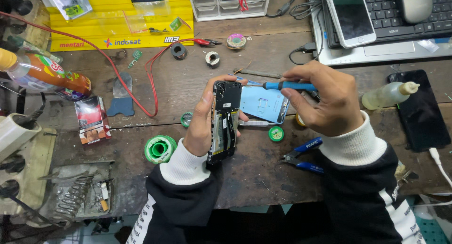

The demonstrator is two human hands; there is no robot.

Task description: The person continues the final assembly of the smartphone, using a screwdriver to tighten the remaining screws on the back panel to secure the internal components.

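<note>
My left hand (200,126) grips an opened phone (224,121) by its edge, back cover off, with the black circuit board and inner parts facing me. My right hand (322,100) holds a blue-handled screwdriver (288,86); its tip points left at the top of the phone. A light blue back cover (261,103) lies on the wooden bench just behind the phone, between my hands. Both sleeves are black with white cuffs.
Blue-handled cutters (301,158) lie below my right hand. A green solder spool (160,149), small round tins (276,134), a red wire (117,69), a bottle (42,74), a white phone (349,15) on a laptop (376,53), a black phone (420,109) and a squeeze bottle (388,95) crowd the bench.
</note>
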